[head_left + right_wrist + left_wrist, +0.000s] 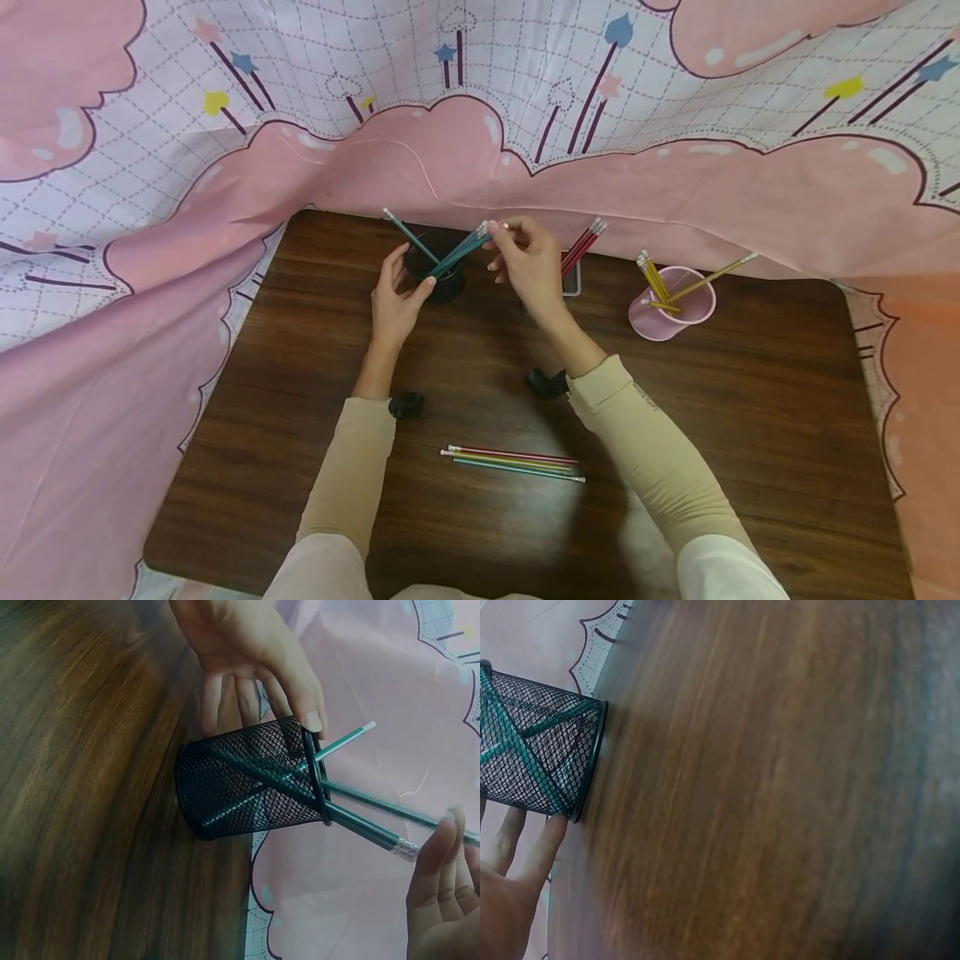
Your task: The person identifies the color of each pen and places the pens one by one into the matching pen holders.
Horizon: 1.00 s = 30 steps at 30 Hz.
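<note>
A black mesh pencil cup (247,784) stands upright near the far edge of the table, with several green pencils (408,232) leaning in it, eraser ends up. My left hand (397,308) grips the cup from its left side, thumb at the rim and fingers round the mesh wall. Over the cup's right side, my right hand (534,265) pinches one green pencil (382,802) near its upper end. That pencil's lower part is inside the cup. The left wrist view shows crossed green pencils (525,750) through the mesh.
Red pencils (582,247) lean in a holder (572,282) partly hidden behind my right hand. Further right stands a pink mesh cup (651,323) with yellow pencils (708,279). A row of loose pencils (513,458) lies near the table's front. Patterned cloth hangs behind the table.
</note>
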Tool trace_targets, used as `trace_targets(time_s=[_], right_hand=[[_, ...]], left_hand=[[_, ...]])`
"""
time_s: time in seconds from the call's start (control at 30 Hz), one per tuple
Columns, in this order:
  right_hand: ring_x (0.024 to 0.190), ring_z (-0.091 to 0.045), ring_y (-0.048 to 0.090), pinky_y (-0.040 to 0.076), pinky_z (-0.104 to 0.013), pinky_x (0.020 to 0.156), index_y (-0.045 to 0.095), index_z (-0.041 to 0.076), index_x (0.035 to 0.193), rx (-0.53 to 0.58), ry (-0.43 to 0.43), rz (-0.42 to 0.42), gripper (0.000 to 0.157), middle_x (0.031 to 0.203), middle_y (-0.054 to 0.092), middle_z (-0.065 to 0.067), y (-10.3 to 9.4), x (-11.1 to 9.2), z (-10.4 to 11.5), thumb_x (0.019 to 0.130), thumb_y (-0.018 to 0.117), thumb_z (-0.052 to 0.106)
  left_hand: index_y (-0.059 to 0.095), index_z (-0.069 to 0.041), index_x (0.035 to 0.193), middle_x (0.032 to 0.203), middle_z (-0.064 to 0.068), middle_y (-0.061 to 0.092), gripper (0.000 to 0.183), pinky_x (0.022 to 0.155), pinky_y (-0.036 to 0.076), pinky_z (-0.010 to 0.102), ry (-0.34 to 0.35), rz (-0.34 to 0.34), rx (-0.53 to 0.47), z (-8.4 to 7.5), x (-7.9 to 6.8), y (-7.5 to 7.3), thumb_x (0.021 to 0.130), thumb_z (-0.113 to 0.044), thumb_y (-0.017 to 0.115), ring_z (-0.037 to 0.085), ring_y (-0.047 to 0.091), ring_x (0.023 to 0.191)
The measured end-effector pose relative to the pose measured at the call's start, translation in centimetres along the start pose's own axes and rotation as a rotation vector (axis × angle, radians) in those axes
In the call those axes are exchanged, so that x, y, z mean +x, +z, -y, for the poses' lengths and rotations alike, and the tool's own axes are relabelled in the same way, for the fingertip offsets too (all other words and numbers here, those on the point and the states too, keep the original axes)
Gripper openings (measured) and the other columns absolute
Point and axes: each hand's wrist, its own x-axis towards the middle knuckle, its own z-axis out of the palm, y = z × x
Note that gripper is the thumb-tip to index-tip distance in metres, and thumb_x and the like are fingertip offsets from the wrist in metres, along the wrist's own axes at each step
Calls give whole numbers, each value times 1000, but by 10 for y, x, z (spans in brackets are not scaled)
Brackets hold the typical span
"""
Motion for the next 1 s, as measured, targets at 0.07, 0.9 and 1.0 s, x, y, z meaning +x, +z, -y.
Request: trace_targets(time_s=[0.07,0.9,1.0], right_hand=[[51,-27,58,50,-40,43,60,0,103,-14,0,13,25,82,65,-21,0,-1,-1,88,62,20],[63,-28,55,43,-24,55,64,0,98,-201,-122,-65,26,78,63,-11,-32,-23,-8,82,69,20],[64,-27,55,40,-24,52,64,1,98,-219,-122,-71,27,78,64,-11,-38,-24,-12,81,70,22]], left_hand=[[39,-12,136,139,11,40,65,85,46,51,5,2,0,-1,0,1,80,-18,71,37,40,123],[40,-12,137,134,12,40,66,89,40,55,102,-37,38,-19,-13,-13,79,-15,72,40,41,119],[42,-12,135,133,12,42,65,88,41,55,118,-44,39,-21,-14,-14,78,-15,73,39,42,117]])
